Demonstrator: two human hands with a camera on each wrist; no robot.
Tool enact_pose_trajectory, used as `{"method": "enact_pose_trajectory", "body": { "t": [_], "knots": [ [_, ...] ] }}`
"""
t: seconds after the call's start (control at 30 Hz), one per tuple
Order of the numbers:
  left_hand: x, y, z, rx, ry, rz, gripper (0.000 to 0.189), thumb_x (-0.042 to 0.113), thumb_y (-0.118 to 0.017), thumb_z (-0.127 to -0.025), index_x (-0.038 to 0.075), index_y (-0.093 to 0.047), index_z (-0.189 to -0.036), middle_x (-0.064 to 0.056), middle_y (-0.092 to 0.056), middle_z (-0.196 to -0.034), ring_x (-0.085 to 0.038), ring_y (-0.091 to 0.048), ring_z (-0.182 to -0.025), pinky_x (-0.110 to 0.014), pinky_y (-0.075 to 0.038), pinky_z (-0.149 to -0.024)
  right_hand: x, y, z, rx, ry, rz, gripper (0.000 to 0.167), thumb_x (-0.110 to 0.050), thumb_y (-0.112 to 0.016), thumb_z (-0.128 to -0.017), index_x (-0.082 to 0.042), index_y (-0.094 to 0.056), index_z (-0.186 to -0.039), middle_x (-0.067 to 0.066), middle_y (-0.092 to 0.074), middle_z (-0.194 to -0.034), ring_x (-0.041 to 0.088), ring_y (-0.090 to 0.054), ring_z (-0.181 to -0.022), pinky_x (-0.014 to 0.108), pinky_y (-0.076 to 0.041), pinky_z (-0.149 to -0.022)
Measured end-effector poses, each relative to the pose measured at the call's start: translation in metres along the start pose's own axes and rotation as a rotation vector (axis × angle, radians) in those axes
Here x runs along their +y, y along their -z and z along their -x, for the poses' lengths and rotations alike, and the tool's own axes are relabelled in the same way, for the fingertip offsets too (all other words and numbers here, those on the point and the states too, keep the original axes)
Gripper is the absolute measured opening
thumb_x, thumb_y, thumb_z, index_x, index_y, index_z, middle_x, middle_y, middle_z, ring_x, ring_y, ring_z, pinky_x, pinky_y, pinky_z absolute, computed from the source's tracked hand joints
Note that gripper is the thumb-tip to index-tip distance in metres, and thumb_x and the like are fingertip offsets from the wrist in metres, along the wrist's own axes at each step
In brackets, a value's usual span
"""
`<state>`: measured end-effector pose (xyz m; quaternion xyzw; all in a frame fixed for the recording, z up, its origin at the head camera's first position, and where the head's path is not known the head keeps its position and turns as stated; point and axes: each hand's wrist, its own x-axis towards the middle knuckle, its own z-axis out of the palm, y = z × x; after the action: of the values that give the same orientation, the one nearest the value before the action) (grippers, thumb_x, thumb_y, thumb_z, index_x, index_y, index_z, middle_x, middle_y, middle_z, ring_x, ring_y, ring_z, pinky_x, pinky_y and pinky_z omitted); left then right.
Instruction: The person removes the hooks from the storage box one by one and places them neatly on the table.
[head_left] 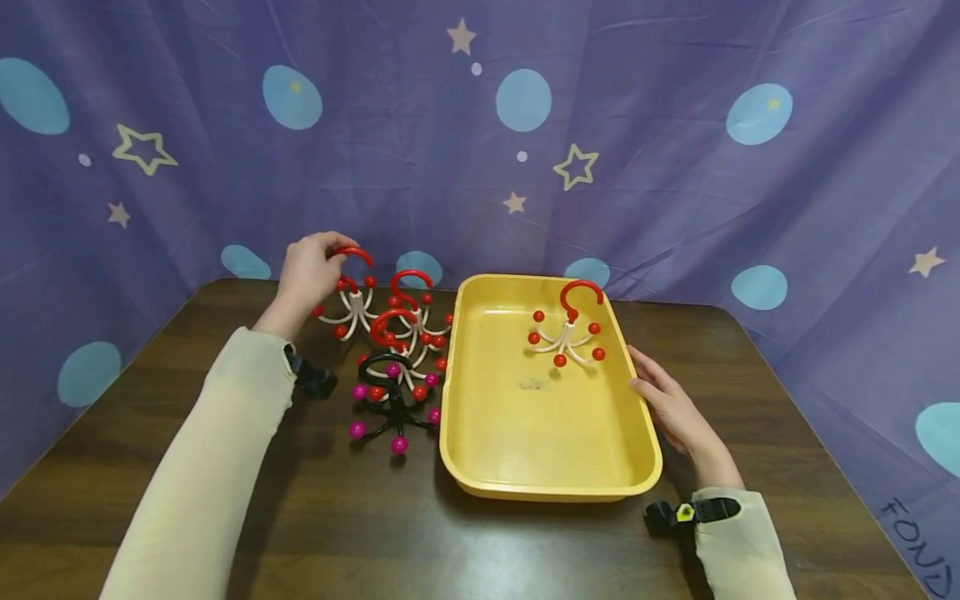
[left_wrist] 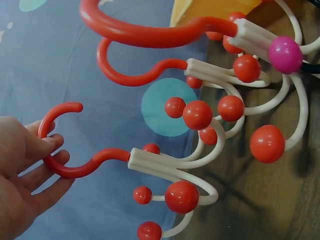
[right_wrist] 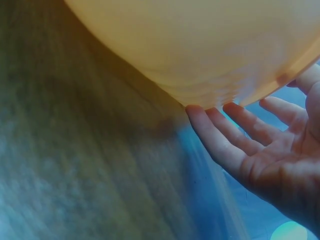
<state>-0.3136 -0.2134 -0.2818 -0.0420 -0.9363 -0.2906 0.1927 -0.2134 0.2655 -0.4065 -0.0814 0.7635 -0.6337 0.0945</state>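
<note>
My left hand point(head_left: 309, 268) pinches the red hook of a multi-arm hanger point(left_wrist: 172, 159) between thumb and fingers. White curved arms tipped with red balls spread below that hook. Close beside it stand two more red-and-white hangers point(head_left: 417, 317), their arms overlapping. In front of them is a black hanger point(head_left: 395, 408) with magenta balls. Another red-and-white hanger point(head_left: 567, 333) sits inside the yellow tray point(head_left: 525, 442), toward its back right. My right hand point(head_left: 675, 408) rests against the tray's right side; in the right wrist view its fairly straight fingers point(right_wrist: 220, 142) touch the outer wall.
The brown wooden table point(head_left: 360, 533) carries everything. Behind it hangs a purple curtain point(head_left: 637, 200) with stars and blue spots, near the table's back edge. A black wrist strap point(head_left: 716, 510) with a small device sits on each sleeve.
</note>
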Motion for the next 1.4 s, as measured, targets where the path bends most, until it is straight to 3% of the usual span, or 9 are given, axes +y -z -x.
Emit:
{"method": "enact_pose_trajectory", "body": {
  "t": [0.77,1.13,1.4],
  "knots": [
    [-0.016,-0.024,0.006,-0.02,0.016,0.009,0.024,0.001,-0.048,-0.09,0.008,-0.066,-0.105,-0.016,-0.063,-0.107,-0.028,-0.052,-0.078,-0.035,-0.038,-0.062,0.001,-0.001,0.001,0.007,0.007,0.0,0.058,-0.022,-0.04,-0.098,-0.011,-0.011,-0.147,0.024,-0.022,-0.146,0.005,-0.054,-0.101,0.026,-0.05,-0.079],
    [-0.01,-0.023,0.006,-0.035,0.022,0.001,0.029,-0.003,-0.043,-0.088,0.005,-0.064,-0.107,-0.017,-0.062,-0.11,-0.029,-0.051,-0.083,-0.036,-0.038,-0.064,0.002,-0.002,0.001,0.002,0.01,-0.014,0.058,-0.022,-0.039,-0.098,-0.011,-0.01,-0.147,0.025,-0.022,-0.145,0.006,-0.053,-0.103,0.025,-0.049,-0.08],
    [0.008,-0.014,-0.002,-0.039,-0.035,-0.004,0.027,-0.003,-0.044,-0.088,0.004,-0.064,-0.105,-0.017,-0.061,-0.109,-0.033,-0.054,-0.101,-0.044,-0.043,-0.082,0.001,-0.001,0.0,0.003,0.012,0.002,0.059,-0.023,-0.04,-0.098,-0.012,-0.01,-0.147,0.024,-0.022,-0.145,0.007,-0.053,-0.104,0.025,-0.049,-0.08]
  ]
}}
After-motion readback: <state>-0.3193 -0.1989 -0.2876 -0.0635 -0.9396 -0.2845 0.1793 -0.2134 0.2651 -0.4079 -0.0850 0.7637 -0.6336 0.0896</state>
